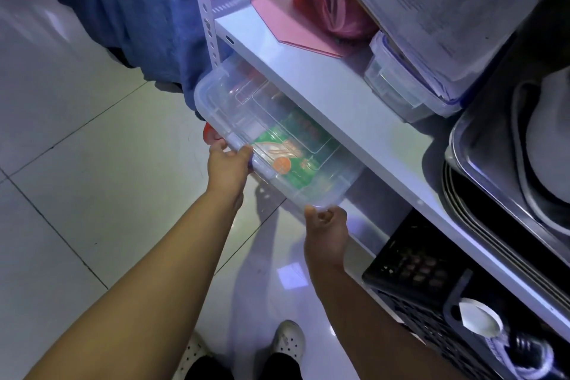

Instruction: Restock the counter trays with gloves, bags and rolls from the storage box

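Box [243, 102], clear and lidded, juts from under a white shelf [324, 89]. Our left hand [228, 163] grips its long edge, a green packet [296, 163] shows inside, and our right hand [327, 222] grips its near corner. Further right we see a black crate [407, 259].

The storage box [277, 133] has its far long side hidden under the front edge of the shelf board [324, 83]. Through the clear lid, the print on the green packet [296, 160] is too blurred to read, and what else lies inside cannot be told. A red thing [209, 133] below the box's left end is mostly covered by the box and the left hand [226, 166]. At the shelf's right end, the print on the papers [447, 9] is illegible. The top edge cuts them and the red bag [320, 0]. The metal trays [481, 170] run off the right edge.
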